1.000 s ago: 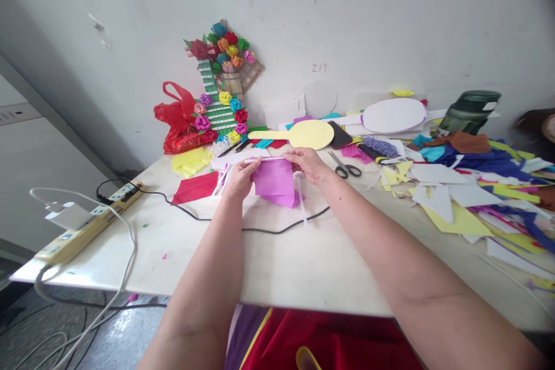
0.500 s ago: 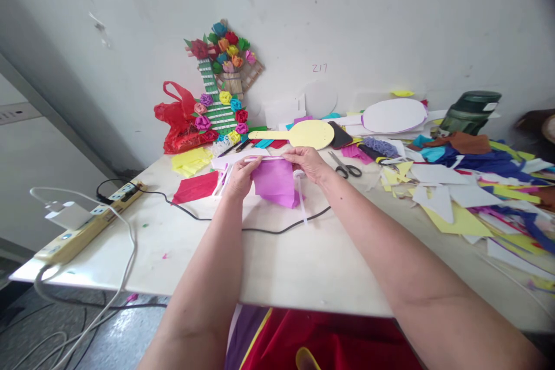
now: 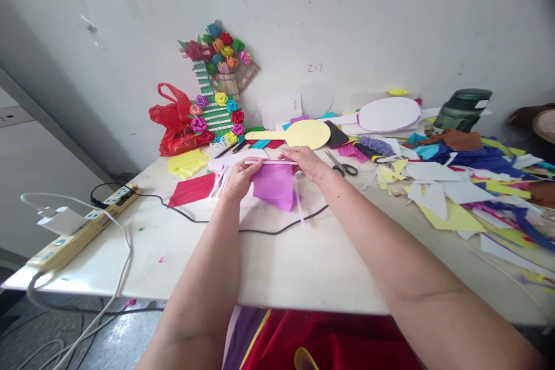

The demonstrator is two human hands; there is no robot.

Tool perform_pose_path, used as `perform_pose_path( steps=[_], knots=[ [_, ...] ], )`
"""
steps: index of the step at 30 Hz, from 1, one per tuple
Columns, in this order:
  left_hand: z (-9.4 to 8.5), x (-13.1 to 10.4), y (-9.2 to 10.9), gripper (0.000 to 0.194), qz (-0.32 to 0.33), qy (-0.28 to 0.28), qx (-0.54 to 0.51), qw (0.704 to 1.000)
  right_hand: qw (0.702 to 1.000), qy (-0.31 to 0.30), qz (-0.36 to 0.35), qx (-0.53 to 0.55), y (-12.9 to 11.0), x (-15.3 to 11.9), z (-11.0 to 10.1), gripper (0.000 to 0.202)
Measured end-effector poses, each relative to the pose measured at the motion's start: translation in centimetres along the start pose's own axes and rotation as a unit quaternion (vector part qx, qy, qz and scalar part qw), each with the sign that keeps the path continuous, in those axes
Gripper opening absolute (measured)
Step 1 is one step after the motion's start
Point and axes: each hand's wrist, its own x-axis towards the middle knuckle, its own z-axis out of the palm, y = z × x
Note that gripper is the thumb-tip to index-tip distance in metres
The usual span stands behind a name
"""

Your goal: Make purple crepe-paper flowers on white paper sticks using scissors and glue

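Observation:
A purple sheet (image 3: 274,186) hangs from a thin white stick (image 3: 271,162) along its top edge. My left hand (image 3: 241,178) pinches the stick and sheet at the left end, thumb on top. At the right end, the fingers of my right hand (image 3: 303,163) are closed on the same edge. A narrow pale strip (image 3: 300,202) hangs down beside the sheet's right side. Left of my left hand are a red sheet (image 3: 191,189) and several white strips (image 3: 220,180).
Scissors (image 3: 342,165) lie right of my right hand, below a yellow paddle-shaped card (image 3: 307,133). A black cable (image 3: 277,232) crosses the table nearer me. Paper scraps (image 3: 437,199) cover the right side. A power strip (image 3: 82,233) lies at the left edge.
The view has shifted slightly, moving the background left. Both hands still hold the stick and sheet; the sheet's upper part is drawn a little closer around the stick, and its lower edge looks flatter.

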Motion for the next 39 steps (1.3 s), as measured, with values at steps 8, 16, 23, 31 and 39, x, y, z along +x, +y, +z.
perform_pose_path(
  steps=[8,16,23,31,39],
  knots=[
    [-0.12,0.12,-0.27,0.025,0.021,-0.035,-0.002,0.999,0.997,-0.027,0.058,-0.038,-0.01,0.01,-0.32,0.03],
    [-0.09,0.05,-0.16,0.028,0.024,-0.035,0.029,0.999,0.994,-0.076,0.022,-0.071,-0.27,-0.35,-0.41,0.034],
    [-0.18,-0.04,0.12,0.031,0.019,-0.046,0.048,0.998,0.989,-0.095,-0.017,-0.111,-0.41,-0.37,-0.4,0.031],
    [-0.67,-0.16,0.22,0.043,-0.019,-0.103,0.049,0.993,0.981,-0.098,-0.039,-0.164,-0.6,-0.56,-0.7,0.024],
    [-0.95,-0.4,0.4,0.052,-0.022,-0.138,0.06,0.988,0.967,-0.11,-0.064,-0.222,-0.68,-0.63,-0.76,0.024]
  ],
)
